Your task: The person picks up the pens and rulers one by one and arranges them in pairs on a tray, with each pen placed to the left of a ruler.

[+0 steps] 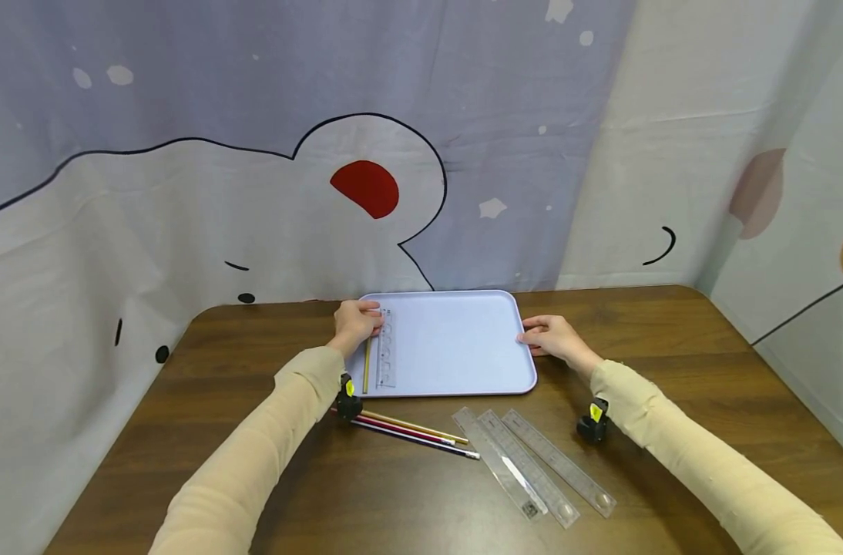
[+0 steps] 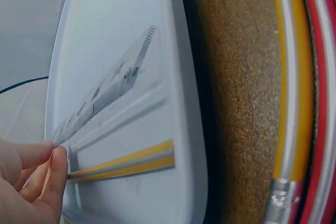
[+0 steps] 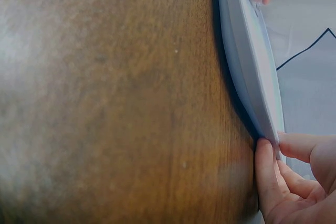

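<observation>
The left hand [image 1: 355, 324] lies at the far left of the lavender tray [image 1: 456, 347], fingertips pinching the clear ruler [image 1: 385, 348] beside a yellow pencil [image 1: 367, 365]. The right hand [image 1: 549, 336] grips the tray's right rim, forearm extended across the table [image 1: 706, 347].

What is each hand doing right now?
Left hand: pinches the clear ruler in the tray.
Right hand: grips the tray's right edge.
</observation>
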Tool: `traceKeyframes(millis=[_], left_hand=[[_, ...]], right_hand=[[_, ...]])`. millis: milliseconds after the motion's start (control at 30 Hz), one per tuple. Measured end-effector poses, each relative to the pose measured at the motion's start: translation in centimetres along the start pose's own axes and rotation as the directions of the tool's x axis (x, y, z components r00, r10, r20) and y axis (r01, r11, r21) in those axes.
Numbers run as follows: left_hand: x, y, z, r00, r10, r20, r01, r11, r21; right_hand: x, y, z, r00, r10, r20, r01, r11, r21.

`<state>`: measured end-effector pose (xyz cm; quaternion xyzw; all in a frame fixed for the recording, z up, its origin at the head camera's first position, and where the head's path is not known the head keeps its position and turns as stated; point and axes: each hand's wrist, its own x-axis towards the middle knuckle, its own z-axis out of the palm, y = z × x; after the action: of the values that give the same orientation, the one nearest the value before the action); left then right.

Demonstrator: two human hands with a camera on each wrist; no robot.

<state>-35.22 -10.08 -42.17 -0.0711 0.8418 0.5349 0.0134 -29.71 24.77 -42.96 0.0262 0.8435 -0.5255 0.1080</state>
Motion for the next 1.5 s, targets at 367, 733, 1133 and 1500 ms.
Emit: traceKeyframes(millis=[367,733,1133,1500], left_hand=[[0.1,0.1,0.0,1.0,0.004,-0.015,-0.004,1.0,0.003],[-0.2,0.3,-0.1,0.999,0.049,-0.023,-0.049,0.999,-0.015],[-1.4,0.7,0.7,0.978,0.193,0.078,-0.201,0.974,0.11],[-1.5,0.4,0.9,0.978,0.183,0.096,-0.196,0.969,0.152]], right_hand=[[0.0,0.1,0.1,1.0,0.001,0.002,-0.001,1.0,0.001],[0.0,0.1,0.0,1.0,0.003,-0.004,-0.003,1.0,0.003],[-0.2,0.0,0.0,1.0,0.019,-0.008,-0.019,1.0,-0.025],[0.0,-0.1,0.0,1.0,0.008,-0.007,-0.008,1.0,-0.019]])
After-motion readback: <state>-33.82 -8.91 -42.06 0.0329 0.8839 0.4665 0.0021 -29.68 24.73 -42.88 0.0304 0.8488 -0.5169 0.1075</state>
